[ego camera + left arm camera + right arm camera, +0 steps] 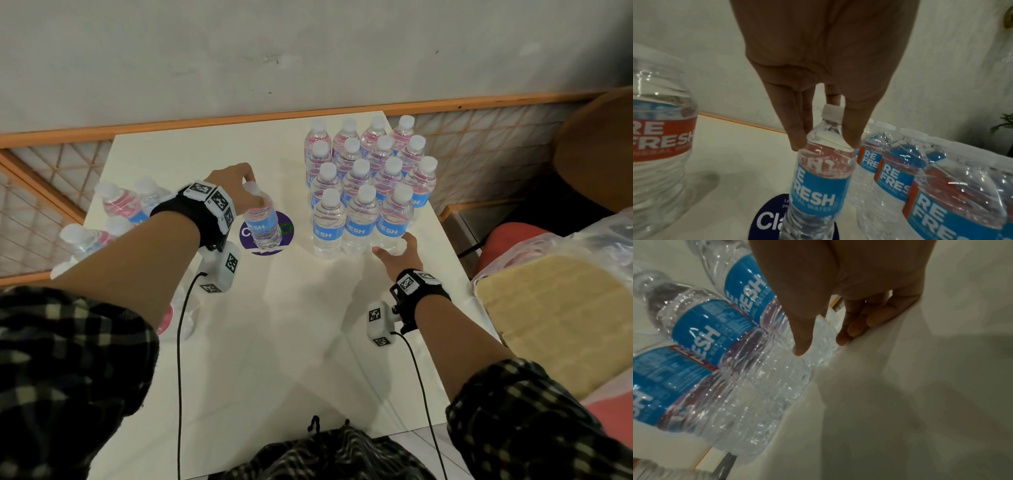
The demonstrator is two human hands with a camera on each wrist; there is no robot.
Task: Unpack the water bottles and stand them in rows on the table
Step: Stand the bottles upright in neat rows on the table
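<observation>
My left hand (251,190) pinches a blue-labelled water bottle (262,222) by its shoulder, just under the white cap. In the left wrist view the fingers (797,138) and thumb clamp that bottle (818,186) upright over a purple round sticker (766,224). Several bottles stand in rows (370,164) at the table's back right. My right hand (394,248) is low at the front right bottle (394,219); its thumb (801,344) and fingers (851,331) lie either side of the base (822,340). Several more bottles (120,205) stand clustered at the left edge.
The white table (274,342) ends close to the right of the rows. A plastic bag holding a yellowish block (548,308) sits beyond that edge, beside a brown round seat (599,144). Black wrist cables (178,377) hang over the table's front. A grey wall is behind.
</observation>
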